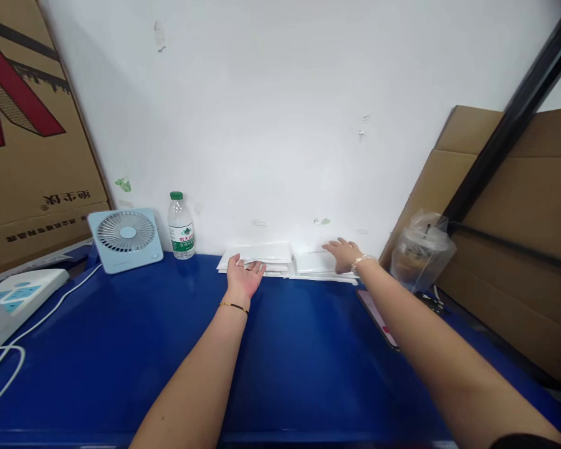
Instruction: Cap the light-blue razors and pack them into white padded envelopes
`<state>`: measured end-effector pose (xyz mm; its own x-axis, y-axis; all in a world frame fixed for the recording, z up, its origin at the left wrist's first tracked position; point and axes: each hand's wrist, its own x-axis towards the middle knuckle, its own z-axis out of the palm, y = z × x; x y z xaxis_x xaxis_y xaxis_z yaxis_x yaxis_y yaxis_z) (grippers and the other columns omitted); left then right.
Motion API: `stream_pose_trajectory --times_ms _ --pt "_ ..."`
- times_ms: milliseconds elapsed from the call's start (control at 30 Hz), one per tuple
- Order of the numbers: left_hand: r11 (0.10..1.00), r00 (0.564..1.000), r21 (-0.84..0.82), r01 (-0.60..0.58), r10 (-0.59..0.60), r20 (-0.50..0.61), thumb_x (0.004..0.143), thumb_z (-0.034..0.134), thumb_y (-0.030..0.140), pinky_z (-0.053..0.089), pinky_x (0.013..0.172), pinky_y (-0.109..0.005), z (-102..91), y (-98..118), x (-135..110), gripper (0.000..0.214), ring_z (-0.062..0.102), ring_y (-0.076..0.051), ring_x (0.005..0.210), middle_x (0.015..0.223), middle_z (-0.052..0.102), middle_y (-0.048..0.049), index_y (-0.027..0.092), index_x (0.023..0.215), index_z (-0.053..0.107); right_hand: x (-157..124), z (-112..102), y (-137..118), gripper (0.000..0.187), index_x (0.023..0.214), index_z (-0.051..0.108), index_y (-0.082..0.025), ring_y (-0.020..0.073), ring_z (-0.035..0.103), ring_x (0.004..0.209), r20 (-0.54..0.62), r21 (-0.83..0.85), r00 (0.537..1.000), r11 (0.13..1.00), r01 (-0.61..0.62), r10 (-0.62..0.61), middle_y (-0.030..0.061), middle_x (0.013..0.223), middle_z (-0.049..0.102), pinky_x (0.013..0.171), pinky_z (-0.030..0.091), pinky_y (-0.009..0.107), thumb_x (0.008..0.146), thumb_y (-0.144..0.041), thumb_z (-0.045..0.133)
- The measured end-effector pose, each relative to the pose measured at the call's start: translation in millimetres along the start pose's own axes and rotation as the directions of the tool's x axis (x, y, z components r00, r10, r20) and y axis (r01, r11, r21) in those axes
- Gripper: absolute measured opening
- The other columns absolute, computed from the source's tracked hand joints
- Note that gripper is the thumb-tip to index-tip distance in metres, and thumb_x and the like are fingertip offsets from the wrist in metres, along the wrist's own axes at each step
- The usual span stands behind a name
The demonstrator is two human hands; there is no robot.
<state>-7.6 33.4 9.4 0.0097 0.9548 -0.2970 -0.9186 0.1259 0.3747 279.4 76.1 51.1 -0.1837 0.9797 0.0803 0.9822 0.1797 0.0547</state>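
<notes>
My left hand (244, 279) is palm up at the front edge of a stack of flat white packets (266, 252), thumb and fingers apart. Its fingertips are against or just before the stack; whether they touch it I cannot tell. To the right lies a lower pile of white packets (311, 263), next to the first. Over the right end of that pile hovers or rests my right hand (345, 255), fingers spread towards the wall, with nothing visible in it.
On the blue table (168, 349), a light-blue fan (128, 240) and a water bottle (181, 227) stand at the left, near a power strip (21, 299) with white cables. A phone (376, 318) and a bagged drink cup (418, 252) are at the right. Cardboard (518, 249) flanks the right side.
</notes>
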Motion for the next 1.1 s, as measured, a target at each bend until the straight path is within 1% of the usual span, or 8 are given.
stream_pose_trajectory --times_ms 200,333,433,567,667,767,900,1100 --pt "0.996 0.975 0.079 0.032 -0.014 -0.223 0.077 0.047 0.026 0.051 0.067 -0.027 5.7 -11 -7 0.025 0.057 -0.015 0.086 0.1 0.047 -0.0073 0.021 0.101 0.043 -23 1 58 0.044 0.114 0.058 -0.02 0.0258 0.055 0.103 0.009 -0.136 1.0 0.991 -0.015 0.016 0.0123 0.109 0.062 0.089 0.037 0.037 0.072 -0.013 0.054" --pt "0.983 0.987 0.152 0.106 -0.086 -0.137 0.074 0.054 0.017 0.048 0.058 -0.021 10.0 -39 -17 0.011 0.058 -0.012 0.07 0.083 0.053 -0.0047 0.017 0.084 0.049 -37 -19 60 0.034 0.113 0.059 -0.022 0.0243 0.058 0.093 -0.158 -0.013 0.985 0.998 -0.069 0.067 0.0108 0.104 0.065 0.077 0.042 0.033 0.087 -0.03 0.038" --pt "0.935 0.973 0.28 0.217 -0.229 0.01 0.067 0.065 0.013 0.049 0.061 -0.025 11.2 -65 -32 0.017 0.061 -0.019 0.079 0.086 0.06 -0.0103 0.013 0.082 0.056 -53 -35 56 0.029 0.099 0.064 -0.019 0.0191 0.06 0.082 -0.301 0.369 0.948 0.929 0.015 0.105 0.0055 0.09 0.068 0.071 0.043 0.026 0.084 -0.033 0.044" --pt "0.811 0.874 0.561 0.168 -0.385 0.295 0.065 0.073 0.021 0.049 0.075 -0.028 13.0 -85 -54 0.03 0.058 -0.021 0.098 0.105 0.06 -0.01 0.019 0.092 0.059 -74 -38 35 0.027 0.077 0.064 -0.012 0.0128 0.053 0.05 -0.047 0.818 0.981 0.571 -0.069 0.186 0.0027 0.059 0.062 0.046 0.038 0.021 0.075 -0.038 0.058" --pt "0.905 0.904 0.426 -0.011 -0.173 0.392 0.065 0.074 0.021 0.048 0.075 -0.025 17.6 -86 -61 0.03 0.059 -0.016 0.093 0.098 0.06 -0.0042 0.022 0.089 0.056 -82 -31 13 0.022 0.074 0.063 -0.011 0.0122 0.053 0.048 0.182 0.951 0.979 0.237 -0.2 0.094 0.0046 0.059 0.063 0.044 0.039 0.021 0.066 -0.031 0.069" --pt "0.976 0.971 0.16 -0.146 0.111 0.21 0.065 0.074 0.02 0.048 0.07 -0.019 22.1 -82 -58 0.028 0.059 -0.01 0.08 0.08 0.055 0.0004 0.019 0.079 0.049 -86 -21 -9 0.025 0.081 0.063 -0.011 0.013 0.058 0.053 0.235 0.972 0.972 -0.029 -0.235 -0.019 0.0055 0.067 0.067 0.048 0.044 0.021 0.063 -0.026 0.072" --pt "0.988 0.986 -0.012 0.151 -0.151 -0.068 0.068 0.07 0.038 0.05 0.059 -0.023 20.9 -86 -57 0.035 0.056 -0.011 0.066 0.075 0.049 -0.0003 0.018 0.08 0.044 -89 -9 -37 0.025 0.082 0.062 -0.013 0.012 0.059 0.053 0.17 0.952 0.982 -0.243 -0.184 -0.077 0.0025 0.066 0.066 0.049 0.046 0.02 0.062 -0.024 0.073" --pt "0.953 0.954 -0.05 0.299 -0.3 0.001 0.065 0.056 0.067 0.043 0.046 -0.023 16.8 -103 -71 0.052 0.05 -0.011 0.056 0.068 0.046 0.0006 0.019 0.076 0.042 -91 -14 -58 0.025 0.086 0.062 -0.013 0.0141 0.063 0.062 0.037 0.896 0.993 -0.436 -0.082 -0.11 0.0034 0.072 0.068 0.06 0.051 0.023 0.066 -0.026 0.072"
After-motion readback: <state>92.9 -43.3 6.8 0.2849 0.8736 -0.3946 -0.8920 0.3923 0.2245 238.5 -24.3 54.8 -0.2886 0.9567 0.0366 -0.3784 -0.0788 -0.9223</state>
